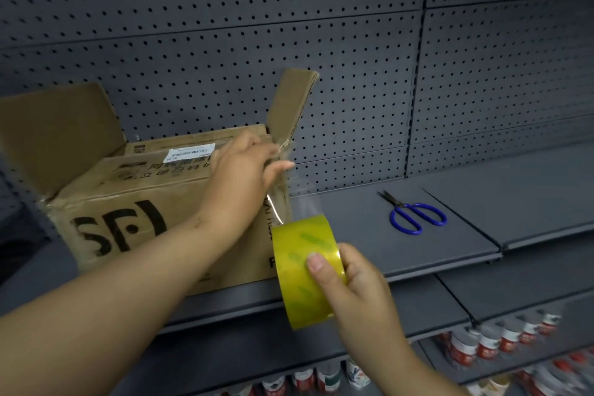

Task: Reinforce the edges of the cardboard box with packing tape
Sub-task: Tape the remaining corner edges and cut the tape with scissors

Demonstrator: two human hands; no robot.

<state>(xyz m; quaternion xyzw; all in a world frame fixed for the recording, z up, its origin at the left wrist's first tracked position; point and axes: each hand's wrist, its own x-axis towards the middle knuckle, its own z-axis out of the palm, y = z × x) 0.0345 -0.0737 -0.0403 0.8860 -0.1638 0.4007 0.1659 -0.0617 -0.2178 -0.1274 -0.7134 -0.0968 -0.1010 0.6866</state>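
The cardboard box (pixel 135 202) sits on the grey shelf (pixel 418 254) at about 9 o'clock in my view, pushed back toward the pegboard wall (pixel 225 26). Two of its top flaps stand up, one at the box's 10 o'clock and one at its 1 o'clock. The flaps between them are folded down, with a white label (pixel 189 151) on top. The front face carries large black letters.

My left hand (pixel 244 167) reaches in from 8 o'clock and rests on the box's upper right corner. Its fingers are fairly straight, pressing the end of the clear tape strip (pixel 300 199) onto the cardboard, and the thumb sticks out toward 3 o'clock. From there the strip runs down toward 5 o'clock, beside the box's right front edge, to the tape roll (pixel 305 270).

My right hand (pixel 356 280) grips that yellowish roll just off the box's lower right corner. The thumb lies across the outer face of the roll and the fingers are curled behind it.

Blue-handled scissors (pixel 414 215) lie flat on the shelf at the roll's 2 o'clock, well apart from both hands, with the blades pointing toward 10 o'clock. On the lower shelves at 5 o'clock stand rows of jars (pixel 482 344), blurred
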